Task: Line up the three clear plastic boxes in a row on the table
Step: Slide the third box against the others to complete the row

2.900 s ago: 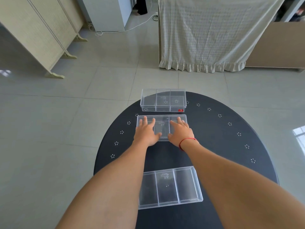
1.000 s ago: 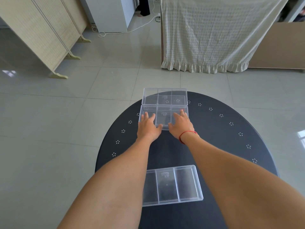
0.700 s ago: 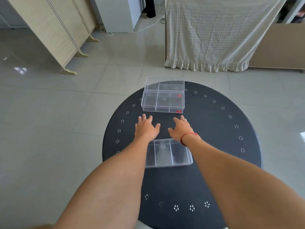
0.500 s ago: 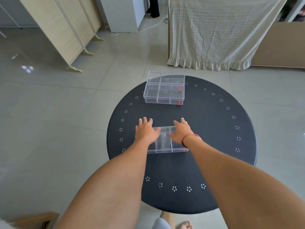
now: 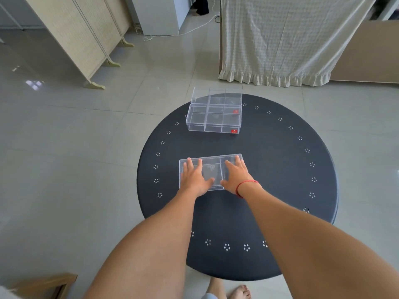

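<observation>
Three clear plastic boxes with dividers stand on a round black table [image 5: 280, 169]. The far box [image 5: 216, 98] sits at the table's far edge. A second box [image 5: 213, 120] rests right against its near side. The third box [image 5: 212, 169] lies near the table's centre, a gap away from those two. My left hand [image 5: 194, 180] presses flat on its left part and my right hand [image 5: 236, 176], a red string at the wrist, on its right part. All fingers are spread and gripping nothing.
Around the table is grey tiled floor. A beige folding screen [image 5: 82, 39] stands at the left, a cloth-draped piece of furniture [image 5: 276, 39] at the back, with a white cabinet [image 5: 159, 14] and a cable beside it. A wooden edge [image 5: 43, 285] shows bottom left, bare feet [image 5: 237, 292] below.
Both hands pushed the second box against the far one, let go, and drew back onto the third box. That box has slid a little toward the other two.
</observation>
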Action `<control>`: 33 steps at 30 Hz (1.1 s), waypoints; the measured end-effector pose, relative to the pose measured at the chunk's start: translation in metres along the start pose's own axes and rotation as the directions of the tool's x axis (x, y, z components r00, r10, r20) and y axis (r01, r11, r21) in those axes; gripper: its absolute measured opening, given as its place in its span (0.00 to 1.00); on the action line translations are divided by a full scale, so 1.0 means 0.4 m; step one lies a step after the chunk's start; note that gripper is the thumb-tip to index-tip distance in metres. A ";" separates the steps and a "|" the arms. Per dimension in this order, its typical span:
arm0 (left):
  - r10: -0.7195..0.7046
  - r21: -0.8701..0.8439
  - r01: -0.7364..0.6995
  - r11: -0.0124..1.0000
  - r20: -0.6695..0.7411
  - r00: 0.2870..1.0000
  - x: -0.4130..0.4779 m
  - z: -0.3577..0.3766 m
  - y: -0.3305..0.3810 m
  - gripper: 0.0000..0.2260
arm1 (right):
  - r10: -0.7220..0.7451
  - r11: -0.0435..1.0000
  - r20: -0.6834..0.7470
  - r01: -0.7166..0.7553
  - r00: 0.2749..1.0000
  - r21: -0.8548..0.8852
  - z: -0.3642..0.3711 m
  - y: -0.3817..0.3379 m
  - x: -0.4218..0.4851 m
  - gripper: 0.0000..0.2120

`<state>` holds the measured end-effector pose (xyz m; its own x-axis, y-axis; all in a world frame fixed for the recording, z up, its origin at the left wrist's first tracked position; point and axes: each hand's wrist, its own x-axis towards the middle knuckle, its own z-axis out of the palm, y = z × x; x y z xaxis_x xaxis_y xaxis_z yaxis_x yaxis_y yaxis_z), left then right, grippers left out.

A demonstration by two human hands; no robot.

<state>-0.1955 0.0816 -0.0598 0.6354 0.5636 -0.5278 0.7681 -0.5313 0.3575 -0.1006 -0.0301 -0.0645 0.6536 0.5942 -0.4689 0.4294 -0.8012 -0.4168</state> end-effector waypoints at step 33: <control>0.127 0.070 -0.116 0.991 -0.187 0.974 0.267 -0.126 0.058 0.32 | 0.074 0.996 -0.046 -0.076 0.996 -0.048 -0.134 -0.057 0.234 0.35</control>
<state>-0.1058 0.1615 -0.0692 0.7315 0.5994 -0.3249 0.6817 -0.6359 0.3617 -0.0157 0.0398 -0.0572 0.7114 0.5293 -0.4623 0.4075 -0.8467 -0.3423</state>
